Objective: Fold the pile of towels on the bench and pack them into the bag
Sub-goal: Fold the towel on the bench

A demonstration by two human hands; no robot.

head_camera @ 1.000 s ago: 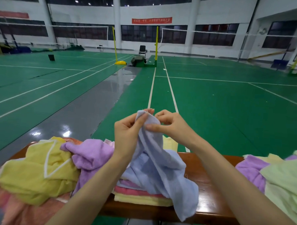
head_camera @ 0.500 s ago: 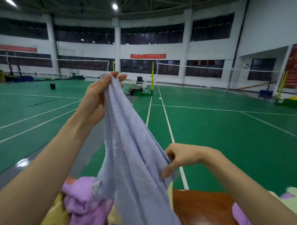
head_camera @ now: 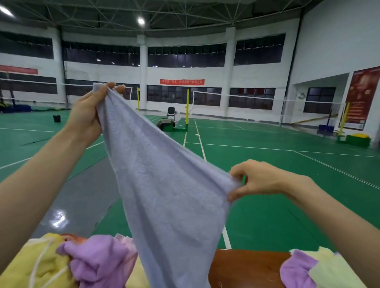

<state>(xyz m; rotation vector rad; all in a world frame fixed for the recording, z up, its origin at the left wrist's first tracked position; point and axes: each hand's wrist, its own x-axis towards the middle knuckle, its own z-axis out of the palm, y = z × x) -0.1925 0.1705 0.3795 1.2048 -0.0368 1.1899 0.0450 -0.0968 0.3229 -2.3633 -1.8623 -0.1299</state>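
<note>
We're holding the pale blue towel (head_camera: 161, 186) up in front of us, well above the counter (head_camera: 245, 273). Our left hand (head_camera: 86, 116) is pinching one corner up high, and our right hand (head_camera: 259, 178) is pinching the edge lower down, so both grips are clamped on the same towel. It's stretching diagonally between them, and the rest is hanging in a long tapering flap whose bottom end is getting cut off by the frame. The fabric is looking like soft, nubby terry.

Down on the glossy reddish-brown counter, a crumpled heap is sitting on the left: a yellow towel (head_camera: 40, 265) with a thin white line across it, a purple towel (head_camera: 98, 263) bunched beside it, and some pink cloth (head_camera: 126, 241) peeking out behind. On the right, a second purple towel (head_camera: 296, 274) and a pale green towel (head_camera: 341, 280) are poking in, both cropped. We can't tell how many towels are in either heap, since the hanging one is covering the middle.

The only container we're spotting is a small black bin (head_camera: 56, 118) far off on the green court floor (head_camera: 268, 222), and we can't make out what's in it.
</note>
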